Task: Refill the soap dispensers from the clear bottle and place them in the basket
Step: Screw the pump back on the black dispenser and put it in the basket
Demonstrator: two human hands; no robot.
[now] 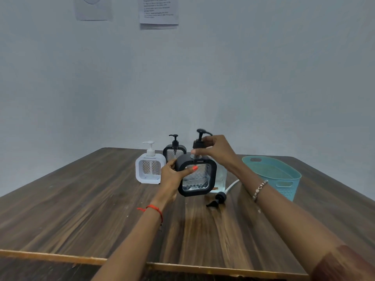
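My left hand (174,175) grips the left side of a black-framed soap dispenser (196,177) with a clear faceted body, held just above the wooden table. My right hand (215,151) pinches its black pump head (199,139) at the dispenser's neck. Behind it, mostly hidden, stands the clear bottle (220,179). A loose black pump (218,199) with a white tube lies on the table beside it. A white dispenser (150,167) and a second black dispenser (174,150) stand upright at the back left. The teal basket (288,179) sits to the right.
The dark wooden table (81,209) runs to a pale front edge near me. A plain wall with two paper sheets (159,12) rises behind the table's far edge.
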